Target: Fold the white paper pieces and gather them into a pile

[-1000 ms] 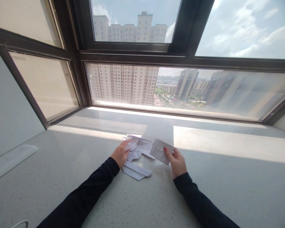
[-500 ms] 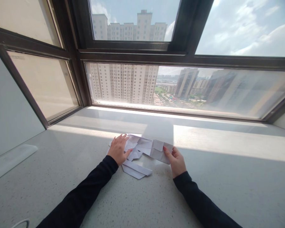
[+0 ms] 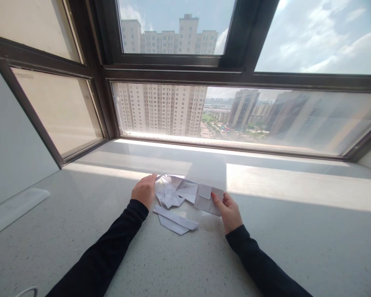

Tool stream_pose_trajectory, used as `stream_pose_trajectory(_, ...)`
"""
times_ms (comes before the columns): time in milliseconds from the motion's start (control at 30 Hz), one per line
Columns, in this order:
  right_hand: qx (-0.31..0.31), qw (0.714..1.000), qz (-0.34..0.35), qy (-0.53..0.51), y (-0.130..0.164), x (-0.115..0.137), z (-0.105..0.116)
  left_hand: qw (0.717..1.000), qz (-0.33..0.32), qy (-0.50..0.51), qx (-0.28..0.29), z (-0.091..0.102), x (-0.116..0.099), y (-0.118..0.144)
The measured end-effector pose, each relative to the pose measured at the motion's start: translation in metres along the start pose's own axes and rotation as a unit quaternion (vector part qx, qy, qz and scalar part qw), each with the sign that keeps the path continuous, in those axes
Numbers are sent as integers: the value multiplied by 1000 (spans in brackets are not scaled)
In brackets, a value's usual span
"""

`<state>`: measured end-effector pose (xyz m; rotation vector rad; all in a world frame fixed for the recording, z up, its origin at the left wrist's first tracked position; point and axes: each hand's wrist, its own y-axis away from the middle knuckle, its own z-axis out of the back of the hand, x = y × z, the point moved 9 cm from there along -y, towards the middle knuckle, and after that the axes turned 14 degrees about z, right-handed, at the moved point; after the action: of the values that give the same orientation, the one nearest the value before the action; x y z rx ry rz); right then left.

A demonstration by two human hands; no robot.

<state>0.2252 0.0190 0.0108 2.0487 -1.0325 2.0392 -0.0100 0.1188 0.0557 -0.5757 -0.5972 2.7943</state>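
Observation:
My right hand (image 3: 230, 209) pinches a folded square of white paper (image 3: 204, 203) by its right side, thumb on top and fingers behind. Closed at the left end of the folded papers, my left hand (image 3: 144, 190) grips a thin edge of folded paper (image 3: 160, 176); its fingertips are mostly hidden. Between both hands lies a star-like folded paper piece (image 3: 169, 197), with another folded flap (image 3: 187, 191) beside it. Nearer to me, a separate slanted folded paper strip (image 3: 176, 221) rests flat on the speckled sill.
The pale speckled windowsill (image 3: 266, 247) runs up to a dark window frame (image 3: 235, 149). At the left lies a long white object (image 3: 18, 210) by the wall. A white cable (image 3: 29, 291) curls in at the bottom left corner. Sunlight falls across the sill.
My left hand has shifted left off the top of the papers and closed at their left end, uncovering the star-like piece. My right hand keeps its hold, almost unmoved.

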Motion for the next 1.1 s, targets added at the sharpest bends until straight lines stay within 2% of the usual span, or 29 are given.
stream_pose_trajectory(67,3,1000,-2,-3,0,-1,-1,998,-50,10,-32,8,-14,6)
stream_pose_trajectory(100,6,1000,-3,-5,0,-1,-1,996,-77,16,-29,8,-21,9)
stream_pose_trajectory(200,16,1000,-7,-6,0,-3,-2,992,-118,10,42,-8,-36,20)
stream_pose_trajectory(267,22,1000,-10,-3,0,-4,-3,992,-97,-18,81,-20,-34,23)
stream_pose_trajectory(367,27,1000,-12,-1,0,-3,-4,994,-34,-50,93,-27,-20,22)
stream_pose_trajectory(467,32,999,-13,2,1,-1,-6,993,11,-41,106,-30,-8,18)
stream_pose_trajectory(600,36,999,-13,-2,2,-2,-7,989,74,40,123,-33,3,10)
stream_pose_trajectory(700,37,999,-13,-14,2,-2,-8,976,98,166,104,-27,7,3)
stream_pose_trajectory(833,42,999,-11,-16,2,1,-9,931,98,346,57,-3,7,-1)
stream_pose_trajectory(900,44,999,6,-4,3,8,-9,899,105,420,69,3,3,1)
stream_pose_trajectory(1000,46,994,69,73,7,27,-9,843,126,499,158,-5,-14,13)
stream_pose_trajectory(1100,57,966,148,204,16,49,-15,782,134,536,289,-24,-42,34)
